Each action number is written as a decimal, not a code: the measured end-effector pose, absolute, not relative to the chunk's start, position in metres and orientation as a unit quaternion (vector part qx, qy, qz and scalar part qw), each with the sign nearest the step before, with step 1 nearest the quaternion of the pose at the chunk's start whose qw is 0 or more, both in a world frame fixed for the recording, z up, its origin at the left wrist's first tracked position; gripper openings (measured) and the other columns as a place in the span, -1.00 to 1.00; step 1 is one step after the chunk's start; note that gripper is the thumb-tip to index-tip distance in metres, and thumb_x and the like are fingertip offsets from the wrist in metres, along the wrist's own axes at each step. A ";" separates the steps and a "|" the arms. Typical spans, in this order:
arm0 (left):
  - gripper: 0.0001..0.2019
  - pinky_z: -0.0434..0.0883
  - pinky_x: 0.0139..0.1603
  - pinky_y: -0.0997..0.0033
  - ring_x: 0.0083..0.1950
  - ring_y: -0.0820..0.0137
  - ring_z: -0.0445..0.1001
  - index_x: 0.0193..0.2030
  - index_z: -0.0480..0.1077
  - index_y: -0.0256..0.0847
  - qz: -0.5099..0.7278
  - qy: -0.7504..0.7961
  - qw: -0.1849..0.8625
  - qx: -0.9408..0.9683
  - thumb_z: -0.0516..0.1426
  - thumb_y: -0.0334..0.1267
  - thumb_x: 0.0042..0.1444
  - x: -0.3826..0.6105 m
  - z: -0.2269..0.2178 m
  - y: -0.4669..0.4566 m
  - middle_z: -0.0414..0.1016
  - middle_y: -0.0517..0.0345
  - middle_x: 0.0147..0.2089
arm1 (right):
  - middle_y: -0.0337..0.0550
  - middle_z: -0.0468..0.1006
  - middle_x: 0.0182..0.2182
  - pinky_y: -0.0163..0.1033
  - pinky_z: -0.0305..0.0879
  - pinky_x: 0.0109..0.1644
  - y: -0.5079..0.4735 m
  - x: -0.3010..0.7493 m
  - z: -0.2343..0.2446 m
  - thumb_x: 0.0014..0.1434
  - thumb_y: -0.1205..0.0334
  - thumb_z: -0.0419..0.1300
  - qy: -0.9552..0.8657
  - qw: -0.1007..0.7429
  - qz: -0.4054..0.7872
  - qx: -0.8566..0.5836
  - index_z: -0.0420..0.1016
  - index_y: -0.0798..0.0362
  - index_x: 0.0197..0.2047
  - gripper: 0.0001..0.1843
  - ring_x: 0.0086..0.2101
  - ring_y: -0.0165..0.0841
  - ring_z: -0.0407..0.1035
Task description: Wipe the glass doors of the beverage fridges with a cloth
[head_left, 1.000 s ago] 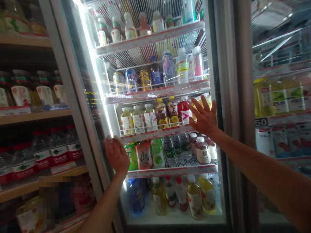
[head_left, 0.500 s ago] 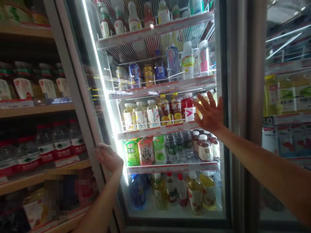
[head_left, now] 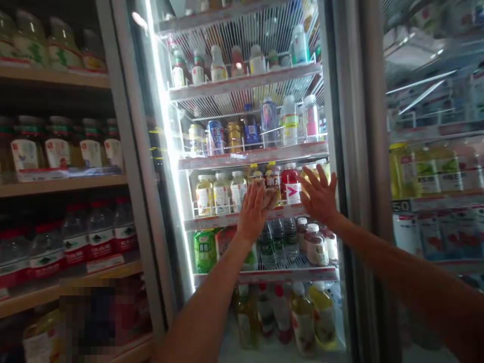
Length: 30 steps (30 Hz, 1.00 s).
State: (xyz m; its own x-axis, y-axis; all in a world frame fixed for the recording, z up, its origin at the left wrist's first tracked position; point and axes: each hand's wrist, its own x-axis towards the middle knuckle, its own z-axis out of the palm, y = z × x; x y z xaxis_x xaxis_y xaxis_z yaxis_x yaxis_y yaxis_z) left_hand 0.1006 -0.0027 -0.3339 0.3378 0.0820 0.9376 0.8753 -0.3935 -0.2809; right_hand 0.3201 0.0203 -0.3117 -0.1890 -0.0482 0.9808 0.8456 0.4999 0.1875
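Note:
A lit drinks fridge with a glass door [head_left: 260,146] fills the middle of the view. My left hand [head_left: 252,212] is raised against the glass at its centre, fingers stretched out and close together. Beside those fingers shows a greyish patch; whether it is a cloth or a reflection I cannot tell. My right hand [head_left: 319,195] is open with fingers spread, near the right side of the door. Behind the hands stand iced tea bottles [head_left: 273,179] and a red bottle [head_left: 290,181] with a white label. Neither hand clearly holds anything.
Left of the fridge, wooden shelves [head_left: 64,187] carry juice bottles and red-capped water bottles [head_left: 77,232]. A metal door frame [head_left: 363,151] borders the right side. Beyond it, another glass-fronted cooler holds yellow drink bottles [head_left: 423,169].
My left hand has moved right from the left door frame to the middle of the glass. The right hand stays spread in nearly the same place. The view has tilted up slightly.

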 end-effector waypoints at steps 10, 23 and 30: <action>-0.13 -0.19 0.31 -0.19 0.39 0.04 -0.13 0.36 -0.16 -0.28 -0.390 -0.506 0.425 -0.641 0.10 0.09 0.02 0.022 -0.335 -0.030 -0.09 -0.22 0.38 | -0.01 0.02 0.30 0.20 -0.13 0.28 -0.007 0.191 -0.326 0.14 0.19 0.12 -0.825 0.433 -0.296 -0.210 0.25 -0.02 0.20 -0.47 0.30 -0.10 -0.23; 0.01 -0.07 0.27 -0.25 0.42 0.05 -0.39 0.34 -0.48 -0.31 -0.294 -0.641 0.363 -0.608 0.04 0.22 0.02 0.023 -0.332 -0.048 -0.41 -0.13 0.42 | -0.14 0.05 0.28 0.14 -0.16 0.31 0.036 0.301 -0.246 0.27 0.24 -0.16 -0.651 0.594 -0.359 -0.307 0.17 0.03 0.22 -0.53 0.31 -0.19 -0.28; -0.03 -0.01 0.25 -0.25 0.42 0.03 -0.35 0.35 -0.45 -0.26 -0.313 -0.640 0.361 -0.602 0.05 0.18 0.04 0.026 -0.335 -0.050 -0.36 -0.14 0.42 | -0.23 0.08 0.29 0.02 -0.13 0.30 0.027 0.270 -0.256 0.22 0.20 -0.03 -0.779 0.400 -0.442 -0.195 0.20 -0.07 0.20 -0.53 0.29 -0.26 -0.17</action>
